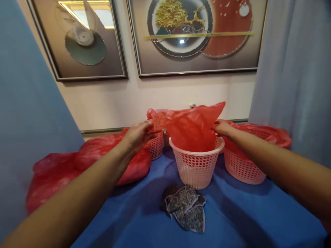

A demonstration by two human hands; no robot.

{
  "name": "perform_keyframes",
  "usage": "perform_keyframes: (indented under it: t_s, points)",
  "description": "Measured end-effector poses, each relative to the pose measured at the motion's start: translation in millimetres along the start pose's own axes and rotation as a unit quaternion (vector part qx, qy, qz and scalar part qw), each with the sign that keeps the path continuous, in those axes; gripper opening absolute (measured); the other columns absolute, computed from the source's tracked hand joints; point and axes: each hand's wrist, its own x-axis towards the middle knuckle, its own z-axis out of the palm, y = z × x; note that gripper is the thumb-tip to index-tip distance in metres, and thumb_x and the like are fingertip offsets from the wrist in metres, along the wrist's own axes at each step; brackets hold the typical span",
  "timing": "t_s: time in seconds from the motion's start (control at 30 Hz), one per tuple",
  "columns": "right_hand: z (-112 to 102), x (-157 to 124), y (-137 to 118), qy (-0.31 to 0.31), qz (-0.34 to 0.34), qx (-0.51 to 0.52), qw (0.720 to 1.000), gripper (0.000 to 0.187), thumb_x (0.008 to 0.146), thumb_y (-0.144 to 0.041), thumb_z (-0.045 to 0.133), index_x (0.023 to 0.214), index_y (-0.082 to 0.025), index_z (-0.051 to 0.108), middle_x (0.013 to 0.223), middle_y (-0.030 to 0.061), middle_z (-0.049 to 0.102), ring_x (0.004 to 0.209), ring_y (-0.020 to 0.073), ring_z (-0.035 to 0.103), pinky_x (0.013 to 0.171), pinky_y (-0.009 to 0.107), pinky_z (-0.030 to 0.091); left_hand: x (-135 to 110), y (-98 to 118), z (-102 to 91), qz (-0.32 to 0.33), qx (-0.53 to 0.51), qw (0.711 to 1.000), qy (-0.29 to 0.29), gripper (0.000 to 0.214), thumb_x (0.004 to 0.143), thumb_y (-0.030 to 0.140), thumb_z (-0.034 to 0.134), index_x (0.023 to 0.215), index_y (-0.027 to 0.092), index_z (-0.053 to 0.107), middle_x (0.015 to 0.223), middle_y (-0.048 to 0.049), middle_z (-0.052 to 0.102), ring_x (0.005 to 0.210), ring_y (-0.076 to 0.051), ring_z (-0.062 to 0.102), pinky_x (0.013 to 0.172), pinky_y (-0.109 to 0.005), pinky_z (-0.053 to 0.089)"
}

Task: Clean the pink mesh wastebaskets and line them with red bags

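A red plastic bag [192,129] is stretched between my two hands, its lower part down inside a pale pink perforated basket [198,172]. My left hand [139,134] pinches the bag's edge on the left, above the basket. On the opposite side, my right hand [221,127] grips the other edge near the basket's rim. The basket stands upright on the blue-covered table [152,213]. In front of it lies a crumpled dark grey cloth [188,208] with light purple edging.
Filled red bags [103,151] lie at the left. Another basket [156,146] stands behind them, and a red-lined basket [243,168] stands at the right. Framed pictures [199,65] hang on the wall; blue-grey curtains [289,79] flank both sides.
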Motion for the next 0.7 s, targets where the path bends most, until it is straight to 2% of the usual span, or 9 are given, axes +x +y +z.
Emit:
perform_keyframes:
  t_s: [0.03,0.13,0.2,0.23,0.33,0.4,0.47,0.57,0.7]
  points:
    - [-5,-1,8,0.008,0.015,-0.018,1.0,0.012,0.075,-0.02,0.072,0.087,-0.019,0.071,0.078,0.0076,0.075,0.072,0.0245,0.072,0.064,0.033,0.06,6,-10,5.3,-0.01,0.025,1.0,-0.016,0.01,0.088,0.011,0.061,0.081,0.017,0.066,0.078,-0.0029,0.072,0.066,-0.014,0.071,0.057,-0.022,0.056]
    - [-28,-2,26,0.064,0.047,-0.06,0.995,0.052,0.073,-0.015,0.067,0.124,-0.014,0.066,0.119,0.0189,0.071,0.097,0.0315,0.073,0.086,0.046,0.061,19,-35,20.2,-0.028,0.066,0.996,-0.045,0.009,0.08,0.009,0.068,0.083,0.017,0.069,0.073,-0.0028,0.071,0.058,-0.012,0.065,0.054,-0.022,0.053]
    - [-42,-8,33,0.083,0.017,-0.086,0.993,0.073,0.071,-0.013,0.067,0.143,-0.015,0.055,0.142,0.021,0.057,0.114,0.0335,0.069,0.102,0.051,0.055,23,-47,29.7,-0.035,0.088,0.993,-0.065,0.01,0.076,0.007,0.068,0.08,0.016,0.069,0.069,-0.0019,0.07,0.055,-0.011,0.062,0.053,-0.021,0.05]
    - [-46,-13,36,0.075,-0.03,-0.101,0.992,0.077,0.071,-0.013,0.067,0.146,-0.018,0.051,0.148,0.0192,0.052,0.122,0.0334,0.065,0.109,0.052,0.051,24,-53,34.3,-0.038,0.098,0.991,-0.077,0.01,0.074,0.007,0.067,0.078,0.016,0.069,0.068,-0.0015,0.069,0.054,-0.01,0.06,0.053,-0.021,0.05]
    - [-48,-31,40,0.011,-0.229,-0.159,0.96,0.073,0.077,-0.016,0.067,0.148,-0.028,0.05,0.151,0.0123,0.048,0.138,0.0316,0.053,0.118,0.052,0.044,24,-63,46.2,-0.036,0.122,0.986,-0.108,0.007,0.07,0.009,0.067,0.074,0.015,0.069,0.063,-0.0008,0.068,0.051,-0.01,0.058,0.052,-0.022,0.048]
    - [-43,-39,41,-0.015,-0.302,-0.197,0.933,0.067,0.083,-0.019,0.067,0.147,-0.03,0.051,0.152,0.0115,0.049,0.14,0.0324,0.05,0.116,0.056,0.044,23,-64,51.0,-0.02,0.132,0.985,-0.109,0.007,0.069,0.011,0.068,0.075,0.015,0.07,0.061,0.0004,0.067,0.05,-0.01,0.057,0.051,-0.021,0.046]
    - [-38,-41,41,-0.016,-0.314,-0.226,0.922,0.05,0.087,-0.02,0.065,0.135,-0.029,0.062,0.148,0.012,0.053,0.135,0.0337,0.053,0.11,0.06,0.047,25,-61,51.0,0.01,0.139,0.986,-0.087,0.01,0.069,0.014,0.068,0.078,0.015,0.071,0.06,0.002,0.065,0.048,-0.01,0.055,0.049,-0.02,0.044]
    - [-37,-36,43,-0.016,-0.307,-0.248,0.919,0.019,0.089,-0.015,0.061,0.1,-0.024,0.073,0.13,0.0113,0.068,0.123,0.0325,0.061,0.101,0.057,0.05,31,-48,40.2,0.07,0.15,0.986,-0.02,0.016,0.07,0.019,0.067,0.086,0.017,0.07,0.058,0.0049,0.062,0.045,-0.009,0.052,0.047,-0.019,0.042]
    - [-48,-40,53,-0.02,-0.306,-0.255,0.917,0.017,0.085,-0.011,0.058,0.09,-0.021,0.07,0.115,0.0115,0.073,0.108,0.0299,0.066,0.093,0.048,0.05,42,-39,14.9,0.116,0.187,0.973,0.063,0.014,0.07,0.019,0.065,0.084,0.019,0.069,0.049,0.0087,0.053,0.039,-0.008,0.043,0.042,-0.018,0.034]
